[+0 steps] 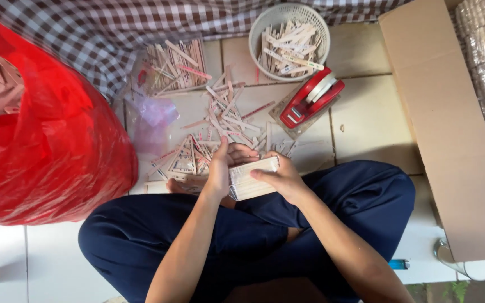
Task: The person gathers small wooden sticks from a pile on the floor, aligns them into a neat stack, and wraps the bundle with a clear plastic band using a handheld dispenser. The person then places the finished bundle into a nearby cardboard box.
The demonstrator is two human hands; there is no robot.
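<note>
The person sits cross-legged on the tiled floor (366,112), and both hands are closed around one stack of flat wooden sticks (252,178) held over the lap, at about the centre of the view. The left hand (220,168) clasps the stack's left end with its thumb raised along the edge and fingers curled over the top; the right hand (282,178) grips the right end, thumb lying across the face of the stack. To my eye the step in hand is squaring the sticks into an even bundle, and it goes best if both hands press the ends flush while the thumbs keep the faces level, so no stick slides out of line. At 12 o'clock from the hands, loose sticks (225,112) lie scattered on the floor. Further out at 12 to 1 o'clock a pale round basket (265,25) holds more sticks lying every way, and just below it sits a red tape dispenser (312,98). At 11 o'clock a clear plastic bag (141,78) holds another heap of sticks. At 9 o'clock a big red bag (57,146) bulges, its open mouth showing sticks inside. A cardboard sheet (450,129) lies at 3 o'clock.
</note>
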